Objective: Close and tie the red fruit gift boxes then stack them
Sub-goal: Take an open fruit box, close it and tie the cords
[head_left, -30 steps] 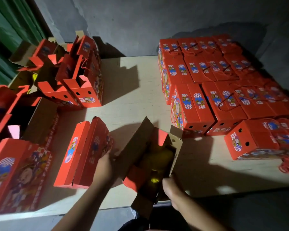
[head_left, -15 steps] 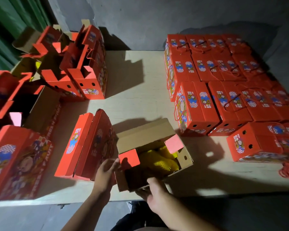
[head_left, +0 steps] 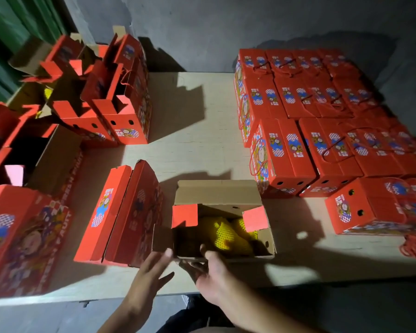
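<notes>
An open box (head_left: 222,219) sits at the near edge of the bench (head_left: 197,131), its flaps up and fruit in yellow net (head_left: 226,234) inside. The right hand (head_left: 210,276) holds the near wall, thumb hooked over the rim. The left hand (head_left: 149,275) hovers at the near left flap with fingers spread, its grip on nothing. Closed boxes (head_left: 322,121) are stacked at the right, and unclosed boxes (head_left: 101,99) stand at the far left.
</notes>
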Demonstrator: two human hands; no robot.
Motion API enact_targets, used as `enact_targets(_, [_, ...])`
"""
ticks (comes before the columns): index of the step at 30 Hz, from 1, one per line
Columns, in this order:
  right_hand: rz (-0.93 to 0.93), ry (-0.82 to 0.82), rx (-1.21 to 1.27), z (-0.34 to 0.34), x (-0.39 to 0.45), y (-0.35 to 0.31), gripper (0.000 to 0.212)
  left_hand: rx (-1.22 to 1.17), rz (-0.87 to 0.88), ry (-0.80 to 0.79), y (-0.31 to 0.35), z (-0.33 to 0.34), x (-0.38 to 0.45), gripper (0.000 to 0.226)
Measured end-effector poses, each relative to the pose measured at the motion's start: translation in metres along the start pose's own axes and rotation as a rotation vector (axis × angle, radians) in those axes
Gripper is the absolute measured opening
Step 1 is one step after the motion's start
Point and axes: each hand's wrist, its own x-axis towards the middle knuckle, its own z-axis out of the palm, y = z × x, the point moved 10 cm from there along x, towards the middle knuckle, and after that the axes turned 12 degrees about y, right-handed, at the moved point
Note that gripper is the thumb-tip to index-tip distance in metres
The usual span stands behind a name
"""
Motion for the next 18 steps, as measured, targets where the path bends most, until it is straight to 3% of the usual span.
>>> enact_targets(2, [0.018, -0.013, -0.106, -0.002, 0.001, 0.004, 0.025, 0.088, 0.037, 0.113, -0.003, -0.009, 0.009, 0.078])
enact_targets(3, [0.026, -0.011, -0.180, -0.007, 0.002, 0.006, 0.038, 0.121, 0.064, 0.122, 0.000, -0.008, 0.012, 0.073])
enact_targets(6, [0.018, -0.015, -0.391, -0.029, 0.000, -0.008, 0.100, 0.303, 0.145, 0.147, 0.008, -0.006, 0.021, 0.030])
enact_targets(7, [0.029, -0.039, -0.464, -0.037, -0.002, -0.014, 0.120, 0.376, 0.186, 0.170, 0.012, -0.007, 0.024, 0.026])
enact_targets(9, [0.069, -0.031, -0.562, -0.058, -0.005, -0.028, 0.140, 0.525, 0.300, 0.182, 0.020, -0.007, 0.024, 0.053])
enact_targets(11, [0.043, 0.011, -0.626, -0.084, -0.002, -0.053, 0.139, 0.613, 0.491, 0.087, 0.032, 0.006, 0.016, 0.065])
enact_targets(13, [-0.022, 0.070, -0.539, -0.112, 0.003, -0.082, 0.128, 0.673, 0.638, -0.027, 0.038, 0.022, 0.004, 0.070])
enact_targets(16, [-0.149, 0.178, -0.284, -0.148, 0.010, -0.120, 0.101, 0.833, 0.753, -0.076, 0.034, 0.034, -0.007, 0.071])
enact_targets(18, [-0.301, 0.177, -0.279, -0.157, 0.006, -0.142, 0.073, 0.959, 0.768, -0.077, 0.029, 0.037, -0.007, 0.077])
